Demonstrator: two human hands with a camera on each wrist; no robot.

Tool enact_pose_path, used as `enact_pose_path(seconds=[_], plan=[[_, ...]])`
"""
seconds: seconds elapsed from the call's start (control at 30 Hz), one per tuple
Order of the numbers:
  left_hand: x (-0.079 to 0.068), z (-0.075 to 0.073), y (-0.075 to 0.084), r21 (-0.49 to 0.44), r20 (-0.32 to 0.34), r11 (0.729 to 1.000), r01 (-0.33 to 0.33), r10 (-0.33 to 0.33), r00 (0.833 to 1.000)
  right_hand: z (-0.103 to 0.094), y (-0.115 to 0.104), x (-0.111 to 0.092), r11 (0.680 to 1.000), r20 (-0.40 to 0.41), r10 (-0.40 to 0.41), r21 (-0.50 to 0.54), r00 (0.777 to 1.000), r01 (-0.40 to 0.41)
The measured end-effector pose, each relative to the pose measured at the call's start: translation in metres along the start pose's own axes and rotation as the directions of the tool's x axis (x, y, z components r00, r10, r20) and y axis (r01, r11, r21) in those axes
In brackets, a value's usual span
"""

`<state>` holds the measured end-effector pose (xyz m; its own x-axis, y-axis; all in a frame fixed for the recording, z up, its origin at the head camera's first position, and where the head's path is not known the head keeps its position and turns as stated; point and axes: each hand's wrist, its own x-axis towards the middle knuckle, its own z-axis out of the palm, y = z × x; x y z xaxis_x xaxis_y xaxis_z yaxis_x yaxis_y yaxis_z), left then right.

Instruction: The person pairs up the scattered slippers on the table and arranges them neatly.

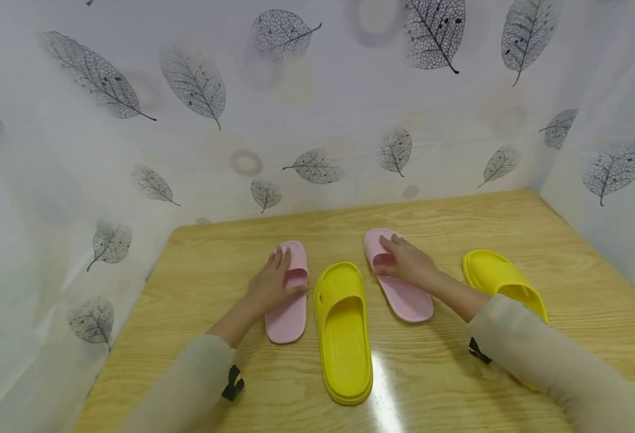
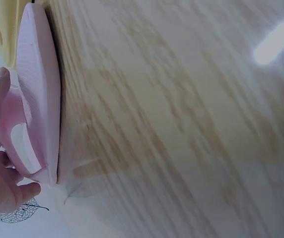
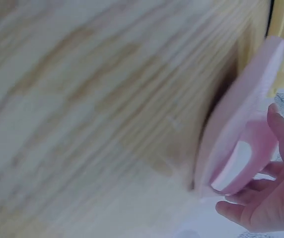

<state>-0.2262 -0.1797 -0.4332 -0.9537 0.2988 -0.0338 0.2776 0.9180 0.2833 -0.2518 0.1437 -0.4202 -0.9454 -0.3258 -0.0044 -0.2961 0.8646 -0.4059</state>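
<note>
Two pink slippers lie on a wooden table with their toes pointing away. My left hand is over the strap of the left pink slipper, thumb apart on its right side and fingers stretched toward the toe. Spread fingers of my right hand reach across the strap of the other pink slipper, which is angled to the left. The left wrist view has the thumb and fingers spread around the slipper's upper. In the right wrist view, the fingers and thumb stand apart beside the pink upper.
Between the pink slippers lies a yellow slipper, toe away. A second yellow slipper is at the right, partly hidden by my right sleeve. White leaf-printed cloth surrounds the table at the back and sides.
</note>
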Motion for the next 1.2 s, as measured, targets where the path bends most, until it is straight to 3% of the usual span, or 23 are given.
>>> enact_pose_path(seconds=[0.27,0.57,0.9,1.1,1.2], plan=[[-0.017,-0.007,0.001,0.084,-0.007,0.992,-0.094,0.095,0.995,-0.011,-0.011,-0.014,0.997,0.047,-0.053,-0.058,0.997,0.056],[-0.042,-0.005,0.007,0.173,-0.058,0.954,-0.244,0.257,0.965,-0.016,-0.02,-0.036,0.975,0.036,-0.153,-0.155,0.988,0.157],[-0.066,-0.005,0.009,0.227,-0.07,0.927,-0.299,0.321,0.944,-0.019,-0.019,-0.059,0.935,0.042,-0.247,-0.251,0.968,0.25],[-0.08,-0.002,0.011,0.226,-0.052,0.923,-0.31,0.33,0.943,-0.021,-0.015,-0.074,0.921,0.072,-0.267,-0.275,0.961,0.276],[-0.084,0.0,0.009,0.237,-0.061,0.916,-0.323,0.346,0.936,-0.02,-0.013,-0.08,0.896,0.097,-0.309,-0.306,0.946,0.323]])
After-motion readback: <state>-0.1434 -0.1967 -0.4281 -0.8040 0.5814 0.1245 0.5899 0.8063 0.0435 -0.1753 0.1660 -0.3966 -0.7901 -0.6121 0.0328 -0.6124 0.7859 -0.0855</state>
